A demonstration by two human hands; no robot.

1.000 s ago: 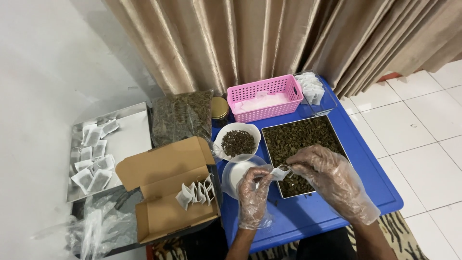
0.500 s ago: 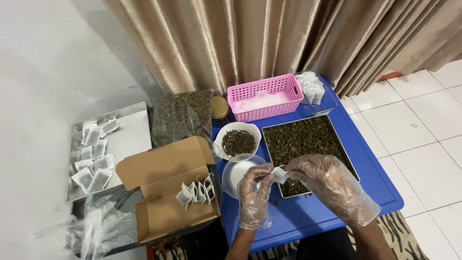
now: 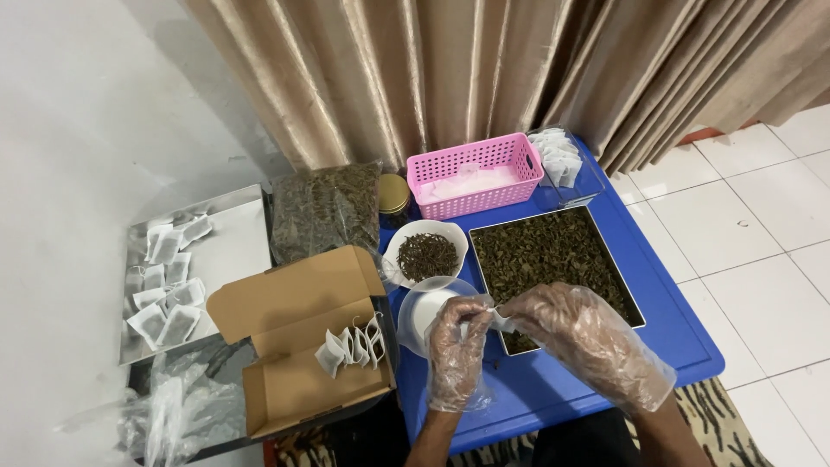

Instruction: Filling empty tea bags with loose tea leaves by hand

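Both my hands wear clear plastic gloves and meet over the blue table (image 3: 674, 346). My left hand (image 3: 458, 350) and my right hand (image 3: 579, 333) pinch a small white tea bag (image 3: 494, 316) between them, above the near left corner of the metal tray of dried leaves (image 3: 553, 255). A clear round container with a white inside (image 3: 430, 304) sits just left of my left hand. Behind it stands a white bowl of dark dried bits (image 3: 425, 252).
An open cardboard box (image 3: 303, 346) holding several filled tea bags lies left of the table. A silver tray (image 3: 233, 251) with more bags sits far left. A pink basket (image 3: 475, 177), a leaf-filled bag (image 3: 324, 212) and a clear tub of empty bags (image 3: 562, 160) line the back. Curtains hang behind.
My hands have drawn closer together and shifted slightly left, off the tray's middle toward its near left corner, still working the same small tea bag.
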